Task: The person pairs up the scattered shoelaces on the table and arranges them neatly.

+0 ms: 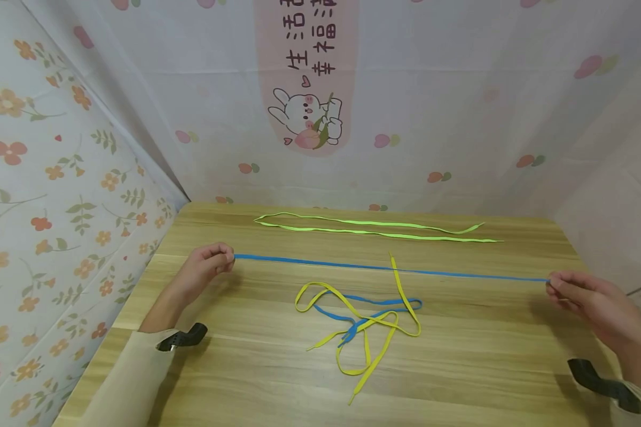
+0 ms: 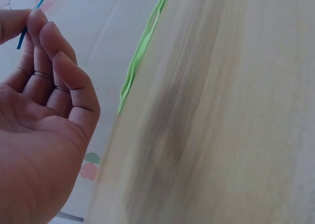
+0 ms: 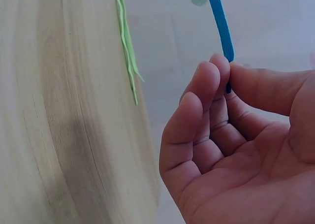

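Observation:
A blue shoelace (image 1: pixel 320 263) is stretched straight across the table between my two hands. My left hand (image 1: pixel 205 267) pinches one end between thumb and index finger, above the table's left side. At the right side my right hand (image 1: pixel 593 299) pinches the other end; in the right wrist view the lace's dark tip pokes out below the thumb (image 3: pixel 266 88). Under and in front of the taut lace lie a yellow shoelace (image 1: pixel 367 356) and a second blue shoelace (image 1: pixel 333 314), loosely tangled together. One end of the yellow lace reaches up to the stretched one.
Behind the stretched lace, a light green shoelace (image 1: pixel 384 223) lies doubled in a long loop near the table's far edge. The wooden table (image 1: pixel 235 367) meets a printed cloth (image 1: pixel 203 118) at the back and a flowered cloth (image 1: pixel 48 225) on the left.

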The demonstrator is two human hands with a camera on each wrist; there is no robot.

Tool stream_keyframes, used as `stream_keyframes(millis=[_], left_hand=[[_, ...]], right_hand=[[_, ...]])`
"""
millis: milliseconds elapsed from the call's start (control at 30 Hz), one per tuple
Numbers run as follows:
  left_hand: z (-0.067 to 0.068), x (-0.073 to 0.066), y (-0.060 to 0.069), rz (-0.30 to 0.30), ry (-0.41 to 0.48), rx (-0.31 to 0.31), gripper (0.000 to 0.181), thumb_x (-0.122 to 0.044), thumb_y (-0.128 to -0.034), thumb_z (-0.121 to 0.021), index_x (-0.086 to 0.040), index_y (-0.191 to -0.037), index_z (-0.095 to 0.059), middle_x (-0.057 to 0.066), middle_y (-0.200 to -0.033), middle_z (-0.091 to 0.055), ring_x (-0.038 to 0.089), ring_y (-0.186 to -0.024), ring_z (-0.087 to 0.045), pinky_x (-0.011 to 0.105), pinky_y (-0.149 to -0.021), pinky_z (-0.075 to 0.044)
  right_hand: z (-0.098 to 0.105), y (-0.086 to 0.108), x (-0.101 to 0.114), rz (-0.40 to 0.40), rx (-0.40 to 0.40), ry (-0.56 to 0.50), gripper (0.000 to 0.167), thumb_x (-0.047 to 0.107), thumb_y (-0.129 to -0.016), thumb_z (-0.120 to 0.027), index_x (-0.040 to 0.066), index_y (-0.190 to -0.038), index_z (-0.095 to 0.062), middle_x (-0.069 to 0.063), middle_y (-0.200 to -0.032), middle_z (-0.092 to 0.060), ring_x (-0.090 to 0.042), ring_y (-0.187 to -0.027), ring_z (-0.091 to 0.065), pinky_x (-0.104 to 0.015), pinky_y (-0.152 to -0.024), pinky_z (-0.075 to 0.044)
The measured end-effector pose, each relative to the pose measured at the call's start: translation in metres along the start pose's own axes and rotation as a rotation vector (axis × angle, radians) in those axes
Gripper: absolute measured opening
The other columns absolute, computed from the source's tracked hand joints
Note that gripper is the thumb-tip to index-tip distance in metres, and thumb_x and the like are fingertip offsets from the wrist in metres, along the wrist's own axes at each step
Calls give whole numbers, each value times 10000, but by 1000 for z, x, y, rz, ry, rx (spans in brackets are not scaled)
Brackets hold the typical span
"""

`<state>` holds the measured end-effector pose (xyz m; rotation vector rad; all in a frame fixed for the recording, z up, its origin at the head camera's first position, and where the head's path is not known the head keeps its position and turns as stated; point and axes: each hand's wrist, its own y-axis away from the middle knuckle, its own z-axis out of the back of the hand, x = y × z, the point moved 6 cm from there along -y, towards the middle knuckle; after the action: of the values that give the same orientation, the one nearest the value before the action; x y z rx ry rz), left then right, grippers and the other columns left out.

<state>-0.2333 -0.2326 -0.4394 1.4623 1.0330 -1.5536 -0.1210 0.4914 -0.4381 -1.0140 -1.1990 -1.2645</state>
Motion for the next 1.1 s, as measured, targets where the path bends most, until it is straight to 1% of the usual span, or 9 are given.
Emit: stream_keyframes(millis=[100, 300, 500, 600, 700, 900, 1000, 1100], left_hand=[[2, 2, -4, -9, 33, -4, 271, -1, -1137, -486, -104, -972, -675, -21, -899, -599, 137, -868, -558, 308, -867, -516], [4, 6, -14, -14, 50, -19, 262, -13, -1141, -488, -98, -982, -679, -9, -919, -607, 144, -885, -565, 313, -884, -525], [2, 6, -19, -9, 78, -35, 268, -1, -1132, -473, -96, -983, -674, -11, -927, -609, 143, -885, -564, 310, -875, -523], [1, 3, -21, -7, 95, -40, 261, 7, -1121, -475, -92, -975, -669, -14, -924, -612, 139, -884, -568, 307, -876, -517], [0, -1, -25, -10, 110, -37, 256, 6, -1112, -479, -93, -964, -663, -21, -921, -614, 138, -886, -570, 312, -890, -511], [1, -8, -30, -8, 110, -45, 281, 2, -1113, -482, -117, -953, -679, -27, -923, -618, 139, -894, -573, 322, -917, -508], [2, -11, -32, -19, 122, -41, 308, 15, -1114, -471, -120, -948, -692, -30, -915, -629, 127, -885, -583, 306, -902, -518], [4, -13, -34, -29, 136, -36, 324, 24, -1114, -463, -122, -947, -700, -31, -910, -639, 119, -874, -592, 296, -889, -525]], right_hand=[[-1, -3, 0, 9, 18, -13, 289, 8, -1181, -441, 80, -1115, -713, 12, -1016, -688, -106, -934, -658, -196, -795, -537], [1, -9, 0, 46, 30, -111, 382, -42, -1173, -399, 99, -1102, -747, 10, -995, -706, -105, -914, -662, -210, -778, -533], [5, -15, 0, 50, 32, -104, 368, -27, -1175, -414, 103, -1106, -751, 17, -1001, -706, -101, -924, -661, -203, -786, -530], [6, -17, 0, 54, 37, -112, 367, -24, -1178, -409, 98, -1106, -749, 17, -997, -701, -104, -921, -654, -210, -782, -521], [7, -19, 2, 61, 45, -151, 395, -35, -1178, -389, 92, -1098, -754, 16, -993, -713, -98, -920, -663, -209, -782, -520], [10, -23, 8, 110, 94, -222, 449, -73, -1172, -328, 63, -1115, -753, -7, -1012, -732, -100, -938, -685, -198, -811, -529], [11, -25, 11, 129, 111, -237, 466, -83, -1170, -315, 50, -1112, -759, -16, -1009, -741, -103, -937, -694, -200, -814, -533], [12, -28, 14, 138, 120, -225, 454, -80, -1170, -324, 40, -1108, -757, -19, -1003, -742, -105, -934, -695, -205, -814, -536]])
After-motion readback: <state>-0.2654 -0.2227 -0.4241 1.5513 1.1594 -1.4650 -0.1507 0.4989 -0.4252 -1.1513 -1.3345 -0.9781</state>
